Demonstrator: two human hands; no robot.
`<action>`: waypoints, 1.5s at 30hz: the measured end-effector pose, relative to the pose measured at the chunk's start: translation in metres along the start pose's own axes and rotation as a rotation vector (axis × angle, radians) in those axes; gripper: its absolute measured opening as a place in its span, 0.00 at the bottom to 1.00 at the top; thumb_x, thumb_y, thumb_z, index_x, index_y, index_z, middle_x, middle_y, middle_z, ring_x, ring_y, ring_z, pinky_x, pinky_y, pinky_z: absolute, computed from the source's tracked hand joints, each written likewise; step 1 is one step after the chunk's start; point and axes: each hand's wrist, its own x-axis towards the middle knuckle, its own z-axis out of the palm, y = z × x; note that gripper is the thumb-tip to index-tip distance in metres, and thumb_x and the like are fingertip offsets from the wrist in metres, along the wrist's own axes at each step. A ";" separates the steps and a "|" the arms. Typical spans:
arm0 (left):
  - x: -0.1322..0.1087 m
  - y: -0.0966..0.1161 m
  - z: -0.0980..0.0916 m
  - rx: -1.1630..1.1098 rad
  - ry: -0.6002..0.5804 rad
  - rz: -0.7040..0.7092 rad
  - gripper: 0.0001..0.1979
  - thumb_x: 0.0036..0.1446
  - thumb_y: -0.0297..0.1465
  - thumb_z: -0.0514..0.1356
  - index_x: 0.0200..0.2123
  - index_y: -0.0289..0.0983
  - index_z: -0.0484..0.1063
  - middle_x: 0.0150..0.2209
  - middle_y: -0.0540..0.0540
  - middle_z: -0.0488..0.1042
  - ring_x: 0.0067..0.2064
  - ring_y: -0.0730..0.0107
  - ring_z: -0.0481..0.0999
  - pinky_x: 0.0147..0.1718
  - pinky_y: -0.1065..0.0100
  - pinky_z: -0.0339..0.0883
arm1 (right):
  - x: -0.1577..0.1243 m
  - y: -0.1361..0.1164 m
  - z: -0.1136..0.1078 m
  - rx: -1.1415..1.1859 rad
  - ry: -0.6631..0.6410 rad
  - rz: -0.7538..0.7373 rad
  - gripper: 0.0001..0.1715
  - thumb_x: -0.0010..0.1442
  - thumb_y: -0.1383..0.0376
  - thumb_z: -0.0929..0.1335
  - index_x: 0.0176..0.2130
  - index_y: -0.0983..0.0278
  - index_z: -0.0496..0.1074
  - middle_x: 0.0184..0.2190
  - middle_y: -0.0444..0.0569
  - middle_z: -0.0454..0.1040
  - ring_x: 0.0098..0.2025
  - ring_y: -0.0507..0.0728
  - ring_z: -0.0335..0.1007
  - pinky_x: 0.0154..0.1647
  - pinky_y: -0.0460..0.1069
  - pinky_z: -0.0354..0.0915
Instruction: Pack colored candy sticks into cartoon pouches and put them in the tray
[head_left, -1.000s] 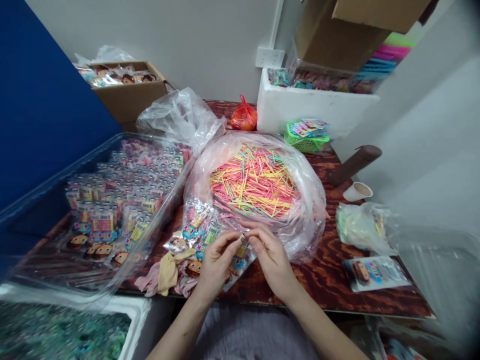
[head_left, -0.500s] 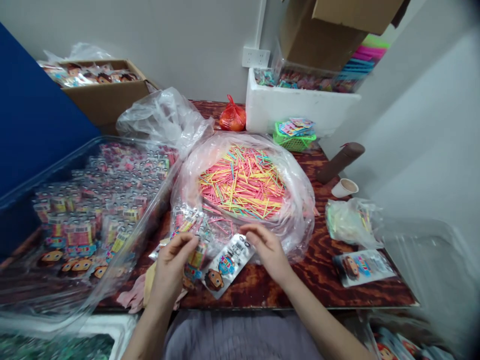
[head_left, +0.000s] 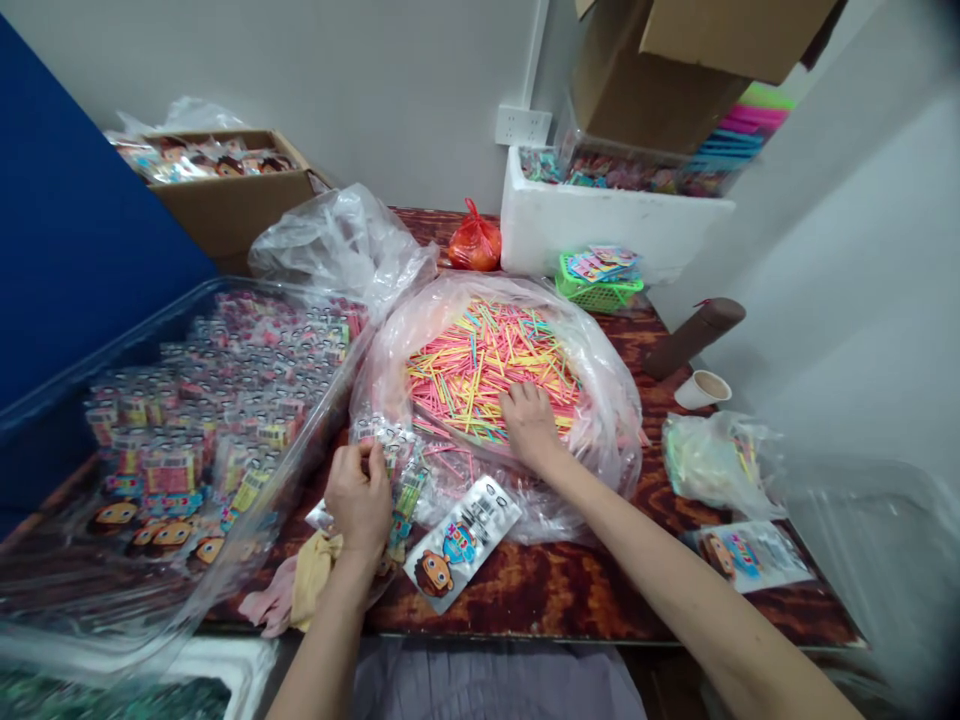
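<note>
Right hand (head_left: 529,420) is down in the heap of coloured sticks (head_left: 491,365), fingers curled into them inside the clear plastic bag (head_left: 600,440), though whether it has any pinched I cannot tell. Left hand (head_left: 360,493) is closed on the top of a small printed packet (head_left: 379,440) from the pile at the bag's near-left edge. Just right of that hand a cartoon-face packet (head_left: 461,540) lies flat on the wooden table (head_left: 585,585), and the big clear tray of filled packets (head_left: 187,440) sits off to the left.
</note>
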 end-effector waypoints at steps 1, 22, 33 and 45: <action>0.000 -0.004 0.004 0.028 0.012 0.004 0.11 0.62 0.36 0.54 0.32 0.38 0.71 0.32 0.47 0.71 0.35 0.64 0.71 0.36 0.66 0.61 | 0.001 0.000 0.001 -0.020 0.001 -0.008 0.10 0.63 0.71 0.63 0.41 0.67 0.72 0.40 0.58 0.71 0.44 0.64 0.60 0.43 0.56 0.56; -0.007 0.011 -0.016 0.125 -0.055 0.129 0.21 0.62 0.38 0.55 0.55 0.36 0.65 0.59 0.36 0.64 0.59 0.49 0.64 0.57 0.50 0.58 | 0.020 0.032 -0.016 0.075 -0.160 0.119 0.13 0.66 0.71 0.58 0.42 0.66 0.70 0.38 0.55 0.77 0.40 0.60 0.69 0.40 0.51 0.54; -0.017 0.065 0.004 -0.309 -0.300 0.215 0.19 0.65 0.34 0.53 0.58 0.40 0.63 0.59 0.39 0.66 0.62 0.58 0.64 0.60 0.53 0.59 | 0.000 0.040 -0.025 0.977 -0.271 0.434 0.11 0.64 0.64 0.61 0.29 0.61 0.62 0.24 0.43 0.70 0.25 0.52 0.68 0.28 0.45 0.59; -0.042 0.102 0.059 -0.346 -0.724 0.433 0.17 0.67 0.31 0.48 0.54 0.38 0.70 0.49 0.39 0.77 0.51 0.60 0.76 0.52 0.55 0.69 | -0.078 -0.009 0.001 1.726 -0.378 0.363 0.12 0.52 0.59 0.70 0.31 0.62 0.66 0.24 0.39 0.66 0.26 0.51 0.63 0.28 0.46 0.61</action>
